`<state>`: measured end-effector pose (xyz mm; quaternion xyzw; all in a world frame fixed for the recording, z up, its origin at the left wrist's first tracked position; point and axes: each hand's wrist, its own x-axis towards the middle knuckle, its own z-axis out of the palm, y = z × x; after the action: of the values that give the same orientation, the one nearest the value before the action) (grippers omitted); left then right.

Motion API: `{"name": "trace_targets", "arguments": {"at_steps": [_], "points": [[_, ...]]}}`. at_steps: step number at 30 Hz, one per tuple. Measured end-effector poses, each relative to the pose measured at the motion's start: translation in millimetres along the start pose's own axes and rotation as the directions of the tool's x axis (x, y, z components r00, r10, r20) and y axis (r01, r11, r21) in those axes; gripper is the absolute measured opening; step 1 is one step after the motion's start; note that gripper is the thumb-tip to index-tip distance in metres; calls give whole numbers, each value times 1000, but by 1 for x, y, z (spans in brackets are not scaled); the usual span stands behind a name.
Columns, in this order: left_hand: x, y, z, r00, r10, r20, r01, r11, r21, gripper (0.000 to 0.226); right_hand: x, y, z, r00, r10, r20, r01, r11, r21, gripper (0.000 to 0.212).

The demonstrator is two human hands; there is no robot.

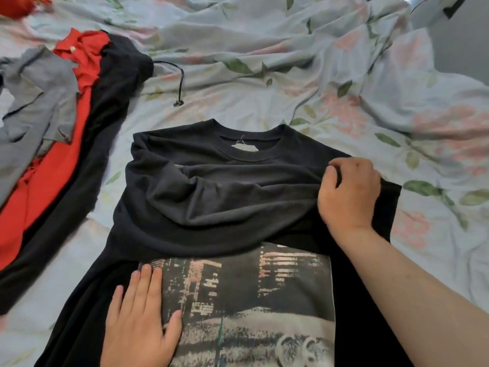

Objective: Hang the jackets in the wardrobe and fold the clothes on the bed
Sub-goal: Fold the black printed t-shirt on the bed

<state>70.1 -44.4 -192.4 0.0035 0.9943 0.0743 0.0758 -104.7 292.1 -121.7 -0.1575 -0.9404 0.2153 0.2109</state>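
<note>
The left hand [140,313] lies flat on the black T-shirt [211,218] — right hand [349,192] pinches, seemingly, its sleeve [264,178].

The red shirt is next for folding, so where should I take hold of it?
Pinch the red shirt at its far collar end, coming from above. That end lies bare on the black garment, while the grey garment drapes over its middle, so it should peel free there.
</note>
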Motion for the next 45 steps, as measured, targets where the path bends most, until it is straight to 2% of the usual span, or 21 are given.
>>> {"name": "trace_targets", "arguments": {"at_steps": [2, 4, 5, 7, 9, 10, 12, 14, 18, 22, 25, 27, 29, 31, 32, 35, 37, 39, 41, 43, 45], "points": [[11, 0, -13, 1000, 3, -14, -4, 998, -62, 78, 16, 16, -5, 955, 248, 160, -210, 952, -221, 37], [39, -4, -39, 987, 27, -161, -59, 978, -198, 57, 19, 32, -14, 811, 457, 364, -294, 857, -423, 49], [61, -5, -56, 971, 50, -232, -112, 958, -263, 46, 16, 39, -16, 769, 489, 412, -292, 841, -455, 53], [113, -1, -88, 924, 82, -374, -201, 936, -290, 31, 12, 55, -20, 755, 489, 438, -311, 854, -417, 59], [172, 9, -113, 907, 115, -406, -248, 924, -292, 34, 16, 66, -29, 709, 549, 443, -459, 836, -303, 63], [196, 13, -120, 934, 146, -325, -243, 928, -282, 35, 21, 73, -34, 665, 596, 450, -568, 795, -213, 58], [228, 10, -123, 975, 220, -31, -222, 953, -207, 32, 30, 87, -41, 544, 674, 499, -751, 657, -69, 45], [241, 3, -122, 953, 249, 170, -229, 965, -128, 19, 35, 101, -47, 470, 677, 566, -815, 580, -16, 32], [250, -11, -127, 944, 204, 260, -166, 973, -163, 25, 47, 109, -55, 416, 576, 704, -782, 621, -46, 14], [261, -18, -127, 947, 155, 281, -135, 987, -92, 31, 54, 119, -53, 468, 565, 680, -789, 613, 34, 8], [276, -22, -125, 997, 27, 71, -10, 974, -227, 26, 57, 128, -47, 500, 624, 601, -856, 463, 231, 10], [286, -19, -125, 995, -80, -63, 62, 965, -255, 24, 66, 131, -40, 517, 672, 531, -856, 382, 349, 6], [293, -11, -121, 985, -96, -144, 67, 979, -195, 22, 74, 132, -31, 576, 692, 436, -815, 445, 371, 6], [289, 1, -115, 971, -122, -206, 101, 989, -111, 18, 75, 127, -24, 660, 671, 339, -751, 577, 320, 9], [283, 8, -113, 959, -133, -251, 109, 988, -109, 23, 72, 121, -23, 687, 655, 313, -726, 622, 292, 18], [249, 36, -101, 923, -5, -384, -66, 983, -172, 41, 55, 108, -32, 682, 678, 276, -732, 629, 264, 49], [220, 48, -81, 925, 135, -355, -196, 970, -142, 51, 40, 108, -38, 634, 702, 325, -773, 565, 287, 67], [194, 49, -55, 964, 178, -197, -204, 971, -122, 73, 22, 113, -41, 574, 688, 445, -815, 530, 233, 62], [178, 42, -33, 963, 239, -124, -252, 963, -96, 93, 6, 117, -42, 544, 639, 543, -804, 582, 121, 51], [175, 36, -24, 950, 270, -154, -294, 942, -162, 102, 1, 120, -42, 587, 576, 569, -753, 647, 123, 50], [176, 30, -22, 911, 353, -214, -393, 901, -186, 97, 3, 123, -44, 634, 546, 548, -744, 624, 239, 49]]}}
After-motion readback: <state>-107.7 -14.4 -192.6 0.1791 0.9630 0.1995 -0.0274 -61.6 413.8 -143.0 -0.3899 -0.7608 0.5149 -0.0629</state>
